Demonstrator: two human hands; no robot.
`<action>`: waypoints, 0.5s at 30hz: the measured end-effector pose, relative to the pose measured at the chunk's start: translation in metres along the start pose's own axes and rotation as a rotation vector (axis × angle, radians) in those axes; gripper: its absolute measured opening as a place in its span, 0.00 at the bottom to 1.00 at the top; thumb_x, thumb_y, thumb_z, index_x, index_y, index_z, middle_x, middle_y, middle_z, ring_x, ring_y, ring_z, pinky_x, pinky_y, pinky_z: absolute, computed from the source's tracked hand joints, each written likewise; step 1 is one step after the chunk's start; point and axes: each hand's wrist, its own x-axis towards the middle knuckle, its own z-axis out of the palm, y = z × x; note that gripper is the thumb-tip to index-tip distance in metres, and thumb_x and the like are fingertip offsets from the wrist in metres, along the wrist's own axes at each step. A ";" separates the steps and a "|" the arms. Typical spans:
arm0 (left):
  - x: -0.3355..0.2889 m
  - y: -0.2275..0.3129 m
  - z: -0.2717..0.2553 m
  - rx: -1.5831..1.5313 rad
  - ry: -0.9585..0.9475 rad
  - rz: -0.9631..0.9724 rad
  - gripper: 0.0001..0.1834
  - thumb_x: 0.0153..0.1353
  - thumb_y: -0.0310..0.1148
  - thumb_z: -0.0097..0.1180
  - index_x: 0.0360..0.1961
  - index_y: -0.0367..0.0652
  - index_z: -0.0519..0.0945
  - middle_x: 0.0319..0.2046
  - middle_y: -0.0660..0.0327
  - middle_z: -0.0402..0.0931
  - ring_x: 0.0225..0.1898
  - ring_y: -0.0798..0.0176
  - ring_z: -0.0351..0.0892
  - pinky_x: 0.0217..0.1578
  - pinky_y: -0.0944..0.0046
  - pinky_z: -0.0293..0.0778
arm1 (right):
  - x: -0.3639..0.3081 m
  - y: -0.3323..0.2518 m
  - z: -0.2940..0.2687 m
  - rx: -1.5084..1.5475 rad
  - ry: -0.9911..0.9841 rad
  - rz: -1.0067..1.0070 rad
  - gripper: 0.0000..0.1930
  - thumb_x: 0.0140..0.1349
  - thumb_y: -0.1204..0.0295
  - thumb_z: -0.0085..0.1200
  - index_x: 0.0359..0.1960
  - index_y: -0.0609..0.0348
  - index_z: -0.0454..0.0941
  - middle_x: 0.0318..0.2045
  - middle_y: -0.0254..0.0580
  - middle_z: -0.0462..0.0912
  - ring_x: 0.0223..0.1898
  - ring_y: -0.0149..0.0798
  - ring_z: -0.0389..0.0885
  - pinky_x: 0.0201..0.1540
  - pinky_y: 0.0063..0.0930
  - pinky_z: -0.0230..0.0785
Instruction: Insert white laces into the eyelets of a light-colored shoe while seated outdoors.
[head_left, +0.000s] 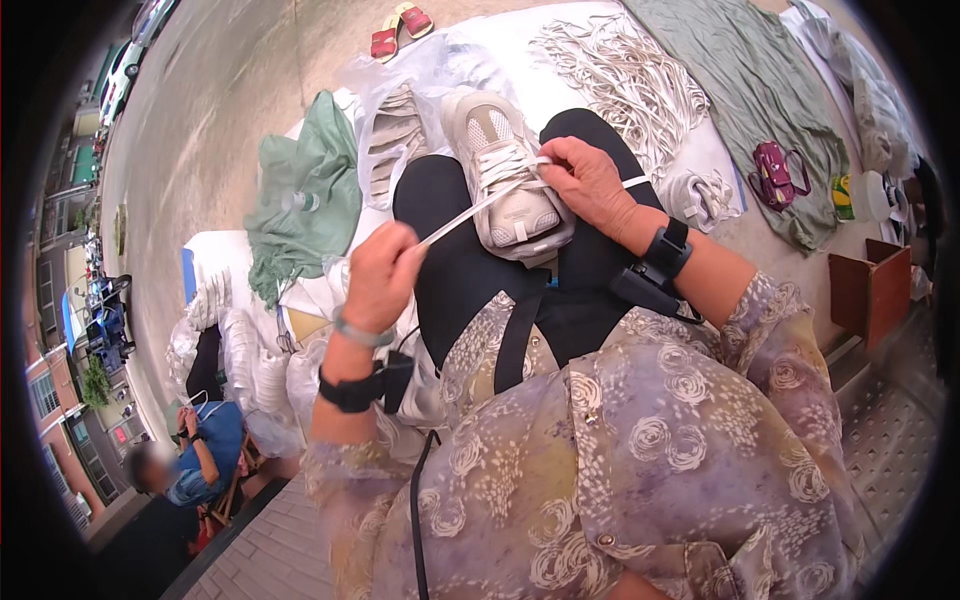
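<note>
A beige sneaker (510,228) rests between my black-clad knees, its toe pointing toward me. White shoelace (480,207) runs through its eyelets, and one length stretches taut from the shoe to my left hand. The fingers of my left hand (383,278) are closed on that lace, left of the shoe. My right hand (592,192) pinches lace at the shoe's right side, by the eyelets. A flat white lace end (635,182) sticks out to the right from under my right hand.
Loose laces (640,95) lie heaped on a white sheet at the far right. A plastic bag holds beige shoe pieces (395,140) beside a green cloth (310,200). Right are a purple bag (776,178) and a brown box (868,290). Another person (205,460) sits at lower left.
</note>
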 end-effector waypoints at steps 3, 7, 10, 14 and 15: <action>-0.028 -0.010 -0.029 0.009 0.005 -0.080 0.07 0.53 0.23 0.51 0.20 0.36 0.68 0.17 0.58 0.64 0.19 0.62 0.64 0.22 0.65 0.61 | -0.001 -0.005 -0.002 -0.030 -0.055 0.034 0.09 0.52 0.68 0.51 0.32 0.56 0.77 0.28 0.43 0.77 0.32 0.44 0.77 0.37 0.32 0.68; -0.054 -0.019 -0.035 -0.176 0.005 -0.309 0.07 0.54 0.23 0.49 0.20 0.36 0.69 0.17 0.63 0.67 0.21 0.71 0.65 0.23 0.70 0.62 | -0.001 -0.010 -0.006 -0.016 -0.083 0.041 0.08 0.53 0.67 0.51 0.30 0.57 0.77 0.27 0.42 0.76 0.31 0.44 0.76 0.36 0.32 0.67; -0.056 -0.016 -0.027 -0.293 -0.009 -0.371 0.08 0.59 0.27 0.49 0.23 0.38 0.71 0.19 0.66 0.69 0.20 0.75 0.66 0.24 0.74 0.64 | 0.000 -0.012 -0.012 0.000 -0.070 -0.025 0.08 0.52 0.67 0.51 0.29 0.57 0.77 0.26 0.43 0.76 0.30 0.44 0.76 0.34 0.33 0.68; -0.048 0.000 -0.033 -0.475 -0.001 -0.454 0.08 0.61 0.30 0.49 0.26 0.40 0.72 0.20 0.67 0.71 0.19 0.77 0.67 0.22 0.77 0.64 | 0.000 -0.014 -0.027 -0.106 -0.152 -0.026 0.08 0.54 0.67 0.50 0.29 0.57 0.76 0.23 0.45 0.77 0.28 0.47 0.77 0.32 0.36 0.68; -0.046 0.005 -0.035 -0.535 0.014 -0.478 0.08 0.61 0.30 0.48 0.26 0.40 0.72 0.20 0.67 0.71 0.19 0.77 0.67 0.20 0.77 0.63 | 0.000 -0.015 -0.030 -0.154 -0.200 -0.048 0.08 0.54 0.67 0.49 0.29 0.57 0.76 0.22 0.46 0.77 0.27 0.48 0.78 0.32 0.37 0.68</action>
